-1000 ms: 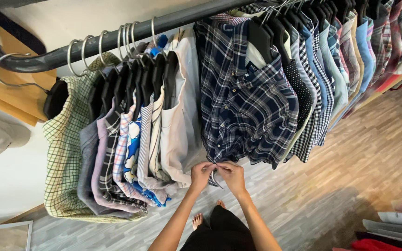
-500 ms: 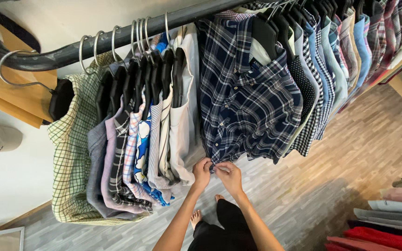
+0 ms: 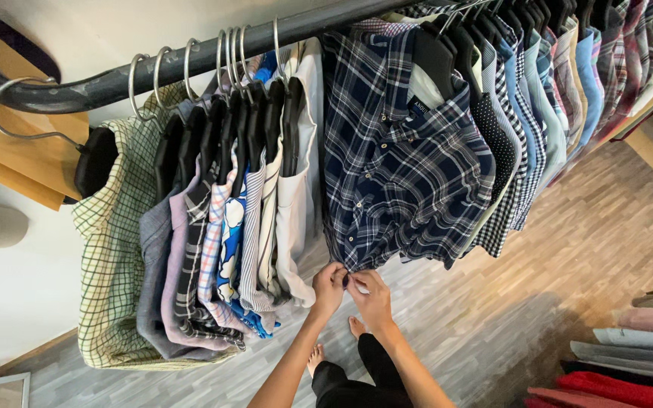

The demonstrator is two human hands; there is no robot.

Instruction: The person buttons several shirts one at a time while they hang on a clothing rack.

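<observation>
hands slid left | left hand (image 3: 329,285), right hand (image 3: 372,296) pinch navy plaid shirt (image 3: 394,159) hem

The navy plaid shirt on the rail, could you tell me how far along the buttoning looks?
Done: the navy plaid shirt hangs on a black hanger on the rail, its front lying closed from collar to hem. In hand: the left hand and right hand pinch the bottom edge together, apparently at the lowest button. Left: seemingly only that fastening; the button itself is hidden by the fingers.
</observation>
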